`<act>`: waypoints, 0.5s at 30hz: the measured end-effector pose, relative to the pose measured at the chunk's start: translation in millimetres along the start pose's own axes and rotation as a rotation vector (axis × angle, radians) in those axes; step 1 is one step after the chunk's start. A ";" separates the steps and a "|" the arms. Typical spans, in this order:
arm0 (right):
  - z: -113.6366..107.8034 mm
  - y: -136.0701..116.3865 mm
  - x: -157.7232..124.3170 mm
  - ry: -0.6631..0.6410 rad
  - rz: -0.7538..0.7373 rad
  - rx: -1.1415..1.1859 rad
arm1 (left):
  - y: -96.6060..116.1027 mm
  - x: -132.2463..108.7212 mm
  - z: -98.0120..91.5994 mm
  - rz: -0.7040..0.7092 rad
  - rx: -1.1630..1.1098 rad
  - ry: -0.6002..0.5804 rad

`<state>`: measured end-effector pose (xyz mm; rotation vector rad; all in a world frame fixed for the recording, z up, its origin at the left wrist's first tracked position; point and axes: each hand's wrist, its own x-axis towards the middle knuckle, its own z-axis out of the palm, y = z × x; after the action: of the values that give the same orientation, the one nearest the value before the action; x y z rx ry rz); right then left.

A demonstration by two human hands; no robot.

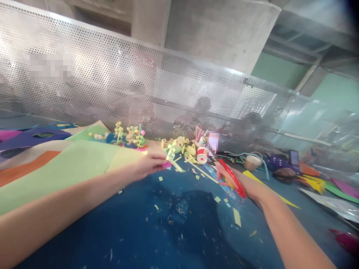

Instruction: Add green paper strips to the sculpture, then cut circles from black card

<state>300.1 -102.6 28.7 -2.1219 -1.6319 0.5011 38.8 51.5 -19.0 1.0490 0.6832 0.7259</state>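
Note:
My left hand (151,165) reaches in from the left, its fingers closed on the pink base of a small pale-yellow figure (172,148) that looks cut from foam or paper. A curled pale strip (179,166) hangs beside that figure. On the right, my right hand (238,181) grips a pair of scissors (232,176) by the red handles, blades pointing up and away toward the back. Behind both hands lies a heap of pale-yellow cut pieces (186,145). Similar little figures (134,136) stand to the left of it.
Light-green sheets (64,168) cover the left of the blue table (134,231). Small scraps (237,217) lie scattered in front. A red-and-white roll (202,155), a cup (252,162) and a yellow strip (272,188) sit toward the right. A perforated metal panel (98,74) rises behind.

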 end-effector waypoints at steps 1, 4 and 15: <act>4.1 -8.6 -2.6 -0.019 -0.041 0.073 | 4.3 -0.3 -1.6 0.004 0.011 -0.012; 14.8 -31.0 -7.1 -0.089 -0.067 0.317 | 13.4 1.1 -6.4 0.022 -0.008 -0.011; 50.3 -65.4 -19.8 -0.220 0.028 0.323 | 23.8 8.7 -9.9 0.173 -0.229 0.169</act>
<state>215.5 -101.7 21.1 -1.9049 -1.5123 0.9668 31.4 71.1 -1.7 0.8483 0.6413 1.0269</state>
